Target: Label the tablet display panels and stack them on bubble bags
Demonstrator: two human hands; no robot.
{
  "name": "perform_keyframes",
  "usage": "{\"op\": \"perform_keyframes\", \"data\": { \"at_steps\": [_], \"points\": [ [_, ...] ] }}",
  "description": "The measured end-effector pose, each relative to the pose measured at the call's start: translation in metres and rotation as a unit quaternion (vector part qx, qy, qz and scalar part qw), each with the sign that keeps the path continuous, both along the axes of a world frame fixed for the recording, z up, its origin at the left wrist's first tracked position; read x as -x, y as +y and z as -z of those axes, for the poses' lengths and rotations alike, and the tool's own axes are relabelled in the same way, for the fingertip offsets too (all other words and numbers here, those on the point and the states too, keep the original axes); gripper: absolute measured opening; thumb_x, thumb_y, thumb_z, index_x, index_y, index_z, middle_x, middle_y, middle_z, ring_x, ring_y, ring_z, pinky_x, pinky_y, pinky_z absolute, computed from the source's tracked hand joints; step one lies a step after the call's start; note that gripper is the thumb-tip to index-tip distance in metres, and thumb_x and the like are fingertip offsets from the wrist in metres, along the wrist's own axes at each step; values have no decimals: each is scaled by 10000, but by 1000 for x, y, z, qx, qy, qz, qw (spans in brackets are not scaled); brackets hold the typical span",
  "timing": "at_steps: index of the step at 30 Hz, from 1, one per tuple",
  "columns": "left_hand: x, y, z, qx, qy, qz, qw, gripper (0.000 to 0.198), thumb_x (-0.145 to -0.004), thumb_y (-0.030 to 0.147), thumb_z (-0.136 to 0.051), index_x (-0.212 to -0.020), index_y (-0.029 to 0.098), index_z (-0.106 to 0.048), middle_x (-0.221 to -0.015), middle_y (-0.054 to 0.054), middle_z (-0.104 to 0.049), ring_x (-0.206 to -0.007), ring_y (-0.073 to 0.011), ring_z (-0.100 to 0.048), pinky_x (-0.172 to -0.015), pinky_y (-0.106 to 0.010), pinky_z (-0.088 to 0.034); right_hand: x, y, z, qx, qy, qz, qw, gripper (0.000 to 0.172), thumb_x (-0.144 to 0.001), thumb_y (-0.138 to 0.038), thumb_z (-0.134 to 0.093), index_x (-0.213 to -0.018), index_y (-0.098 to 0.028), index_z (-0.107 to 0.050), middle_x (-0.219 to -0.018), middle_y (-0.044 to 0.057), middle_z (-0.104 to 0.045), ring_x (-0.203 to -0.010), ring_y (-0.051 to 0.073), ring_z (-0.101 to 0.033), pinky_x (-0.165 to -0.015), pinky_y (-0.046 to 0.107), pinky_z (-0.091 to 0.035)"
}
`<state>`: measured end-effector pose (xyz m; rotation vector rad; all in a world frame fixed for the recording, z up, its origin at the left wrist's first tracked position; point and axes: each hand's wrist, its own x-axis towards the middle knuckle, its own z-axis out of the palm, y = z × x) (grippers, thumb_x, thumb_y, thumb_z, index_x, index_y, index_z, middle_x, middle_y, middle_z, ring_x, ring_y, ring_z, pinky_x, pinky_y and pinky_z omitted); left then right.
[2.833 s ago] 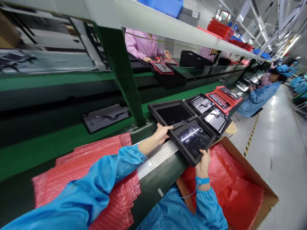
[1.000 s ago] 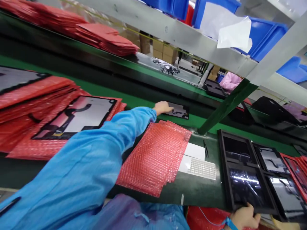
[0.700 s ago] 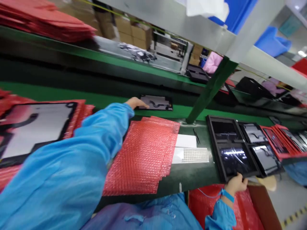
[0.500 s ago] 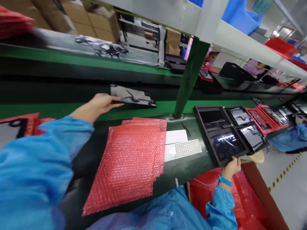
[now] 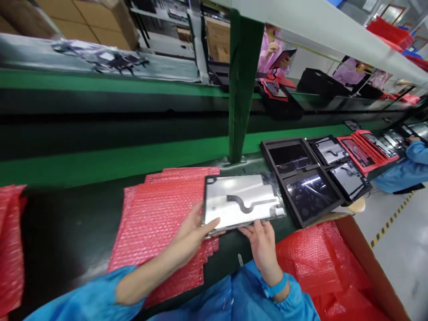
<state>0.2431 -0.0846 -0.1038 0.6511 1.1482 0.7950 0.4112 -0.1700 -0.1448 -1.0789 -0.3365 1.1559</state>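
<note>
I hold a flat screen panel, silvery back up with a black ribbon cable, just above the bench. My left hand grips its near left corner, thumb on top. My right hand is closed on its near edge, fingers underneath. The panel hovers over the right edge of a stack of red bubble-wrap bags. To the right lie black foam trays with dark panels in them.
A green post rises behind the panel from the green conveyor belt. A cardboard box lined with red bubble wrap stands at lower right. More red trays lie farther right, where a person in blue works. People in pink sit across the line.
My left hand picked the panel off the green belt and brought it near over the bags. My right hand let go of the black foam tray and took the panel's near edge.
</note>
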Motion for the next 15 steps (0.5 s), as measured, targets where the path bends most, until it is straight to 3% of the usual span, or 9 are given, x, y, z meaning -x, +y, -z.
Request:
{"op": "perform_keyframes", "data": {
  "at_steps": [3, 5, 7, 9, 11, 13, 15],
  "points": [
    [-29, -5, 14, -30, -35, 66, 997, 912, -491, 475, -1040, -1278, 246, -639, -1113, -111, -807, -1112, -381, -779, -908, -473, -678, -18, 10, 6, 17, -38, 117, 992, 393, -813, -501, -904, -895, -227, -634, -791, -37, -742, -746, 152, -745, -727, 299, -647],
    [-20, 2, 16, -88, -10, 110, 990, 808, -597, 544, -982, -1277, 243, -665, -1134, -131, -803, -1147, -386, -768, -1033, -528, -629, -61, 24, 1, 27, -86, 161, 983, 427, -781, -479, -915, -807, -221, -576, -690, -65, -674, -589, 116, -654, -586, 251, -589],
    [8, 11, 17, -199, 92, 126, 968, 628, -749, 601, -858, -1258, 265, -711, -1258, -137, -784, -1246, -383, -730, -1172, -560, -534, -120, 46, -10, 45, -153, 210, 965, 450, -757, -454, -918, -761, -221, -533, -584, -98, -581, -476, 91, -553, -508, 233, -531],
    [49, 20, 22, -331, 253, 109, 903, 505, -849, 599, -737, -1254, 298, -742, -1423, -120, -724, -1394, -383, -640, -1286, -574, -402, -182, 76, -24, 51, -175, 229, 956, 407, -781, -385, -904, -795, -215, -534, -616, -94, -606, -493, 87, -566, -503, 216, -510],
    [91, 24, 35, -413, 402, 80, 813, 564, -854, 613, -693, -1323, 301, -725, -1599, -123, -596, -1544, -414, -484, -1338, -610, -280, -235, 111, -33, 74, -188, 228, 952, 409, -805, -300, -900, -754, -216, -504, -563, -104, -556, -433, 78, -508, -466, 218, -481],
    [124, 22, 54, -422, 502, 80, 751, 689, -861, 660, -646, -1428, 269, -674, -1731, -155, -423, -1625, -468, -327, -1326, -690, -217, -272, 144, -35, 89, -200, 220, 951, 342, -875, -228, -853, -761, -194, -532, -583, -85, -573, -433, 79, -500, -485, 240, -511],
    [144, 16, 74, -389, 550, 102, 732, 774, -898, 694, -573, -1526, 242, -605, -1783, -188, -304, -1642, -499, -258, -1288, -750, -226, -291, 172, -32, 83, -216, 211, 950, 229, -952, -227, -800, -844, -143, -617, -691, -40, -640, -524, 95, -580, -543, 253, -558]
  ]
}}
